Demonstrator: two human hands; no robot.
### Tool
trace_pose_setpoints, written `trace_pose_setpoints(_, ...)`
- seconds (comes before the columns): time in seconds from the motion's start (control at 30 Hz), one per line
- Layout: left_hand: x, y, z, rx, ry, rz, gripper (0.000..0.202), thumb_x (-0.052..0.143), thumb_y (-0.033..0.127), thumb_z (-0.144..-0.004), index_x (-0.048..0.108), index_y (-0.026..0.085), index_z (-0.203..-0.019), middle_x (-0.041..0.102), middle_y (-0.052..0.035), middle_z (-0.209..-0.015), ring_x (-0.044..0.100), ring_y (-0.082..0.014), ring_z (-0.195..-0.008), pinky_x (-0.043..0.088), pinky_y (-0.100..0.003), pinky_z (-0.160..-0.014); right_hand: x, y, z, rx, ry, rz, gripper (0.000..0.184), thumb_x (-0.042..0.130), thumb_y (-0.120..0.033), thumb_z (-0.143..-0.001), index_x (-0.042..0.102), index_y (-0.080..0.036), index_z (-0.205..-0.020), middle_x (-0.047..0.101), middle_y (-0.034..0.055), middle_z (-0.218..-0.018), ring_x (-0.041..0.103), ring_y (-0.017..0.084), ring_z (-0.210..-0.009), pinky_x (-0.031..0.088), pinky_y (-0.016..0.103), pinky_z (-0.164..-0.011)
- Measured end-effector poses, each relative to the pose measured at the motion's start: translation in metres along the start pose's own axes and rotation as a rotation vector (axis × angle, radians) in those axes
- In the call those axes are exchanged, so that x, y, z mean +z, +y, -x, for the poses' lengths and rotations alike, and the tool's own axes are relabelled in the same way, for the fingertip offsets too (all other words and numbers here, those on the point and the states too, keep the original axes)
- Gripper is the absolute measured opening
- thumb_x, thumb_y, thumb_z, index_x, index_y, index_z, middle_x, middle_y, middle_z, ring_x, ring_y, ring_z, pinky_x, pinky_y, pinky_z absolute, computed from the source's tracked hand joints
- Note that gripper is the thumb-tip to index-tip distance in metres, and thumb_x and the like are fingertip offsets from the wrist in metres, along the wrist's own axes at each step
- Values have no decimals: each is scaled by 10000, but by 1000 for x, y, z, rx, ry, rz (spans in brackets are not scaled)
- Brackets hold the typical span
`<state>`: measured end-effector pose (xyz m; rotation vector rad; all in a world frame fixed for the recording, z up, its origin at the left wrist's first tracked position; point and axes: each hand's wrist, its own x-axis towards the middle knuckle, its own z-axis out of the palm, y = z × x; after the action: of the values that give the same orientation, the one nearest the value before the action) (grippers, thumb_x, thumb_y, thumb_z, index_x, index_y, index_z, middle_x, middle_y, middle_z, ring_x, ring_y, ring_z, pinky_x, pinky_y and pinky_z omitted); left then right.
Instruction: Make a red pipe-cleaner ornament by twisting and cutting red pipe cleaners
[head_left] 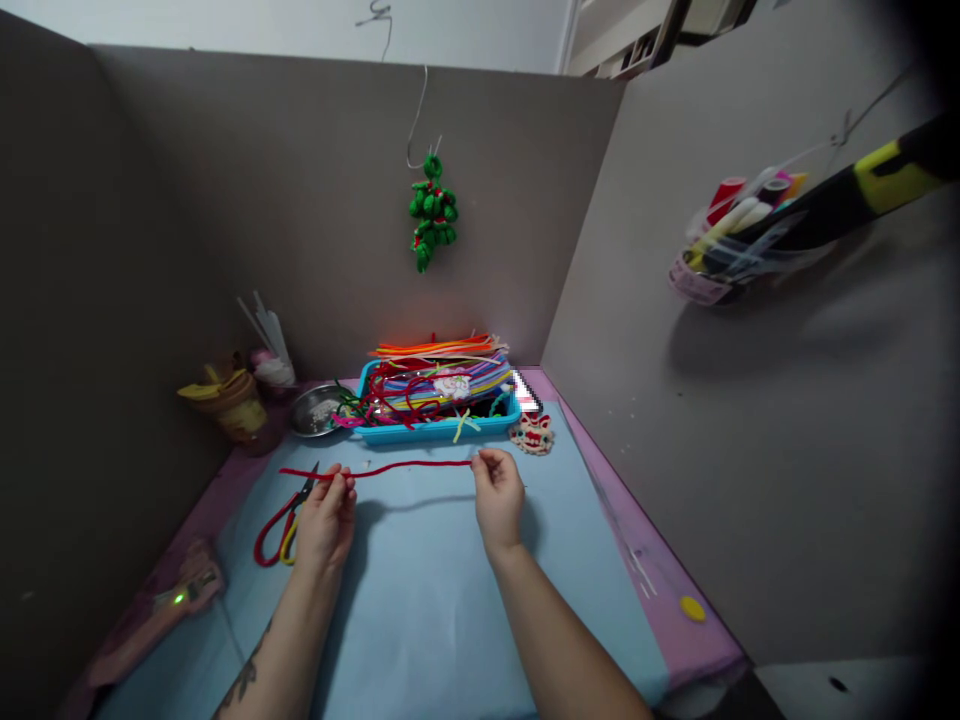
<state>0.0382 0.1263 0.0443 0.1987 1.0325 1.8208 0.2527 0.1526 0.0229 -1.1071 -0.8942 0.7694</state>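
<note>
A red pipe cleaner [409, 464] is stretched level between my two hands, above the blue table covering. My left hand [328, 515] pinches it some way in from its left end, which sticks out past the fingers. At its right end, the fingertips of my right hand [499, 492] are closed on it. Scissors with red handles [271, 538] lie on the table just left of my left hand, with something yellow-handled [289, 540] beside them. Beyond both hands, a blue basket [435, 432] holds many coloured pipe cleaners.
A metal bowl [306, 412] stands left of the basket, near a pot of tools [238, 410]. A pink glue gun [169, 610] with a green light lies at the left edge. A beaded face-shaped piece [532, 436] lies at right. A green ornament [433, 215] hangs on the back panel.
</note>
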Motion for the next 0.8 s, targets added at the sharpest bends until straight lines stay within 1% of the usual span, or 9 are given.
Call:
trace_pose_setpoints(0.13,-2,-2,-2,15,-19,-16,194,611,-9,-792,652,153,-889,703,24,-738,639,-51,-529,509,-111,-484,1,-1,-4,125,5,-140,276,687,-362,-718,568,-177,-884,621,7,-733,597,157,-695,469,283,-652)
trace_pose_setpoints(0.27,-5,-4,-5,16,-13,-25,211,611,-20,-782,646,153,-897,704,21,-720,634,-54,-509,499,-114,-469,0,0,-10,229,17,-241,313,733,-348,-653,548,-185,-847,613,-22,-651,593,139,-624,433,245,-572)
trace_pose_setpoints(0.33,-6,-5,-7,22,-2,-30,221,596,-28,-786,640,162,-890,704,21,-710,640,-58,-520,508,-118,-488,-1,-1,-13,290,7,-300,338,761,-331,-612,537,-192,-823,616,-30,-624,588,128,-591,411,226,-545)
trace_pose_setpoints(0.5,-5,-5,-9,30,-3,-4,241,548,-63,-780,591,174,-791,684,22,-652,682,-93,-634,536,-140,-559,-4,-6,-18,494,-53,-495,438,821,-276,-495,506,-210,-792,665,-21,-642,565,96,-528,394,196,-514)
trace_pose_setpoints(0.6,-4,-5,-9,14,15,-1,234,559,-71,-762,564,162,-746,676,27,-647,662,-78,-600,527,-127,-554,-6,-7,-20,549,-84,-561,465,829,-227,-466,506,-216,-800,663,-31,-630,549,86,-506,396,186,-499)
trace_pose_setpoints(0.7,-1,-4,-8,0,36,17,215,604,-58,-743,551,150,-722,657,43,-637,638,-61,-562,528,-121,-555,-7,-7,-21,581,-126,-602,447,817,-191,-482,514,-220,-808,649,-39,-627,539,81,-493,397,182,-484)
trace_pose_setpoints(0.8,1,-2,-7,-1,52,86,220,641,-51,-725,542,145,-716,634,57,-621,624,-45,-552,540,-117,-606,-7,-7,-20,602,-175,-625,403,803,-163,-500,537,-210,-799,632,-38,-611,529,75,-489,392,170,-474)
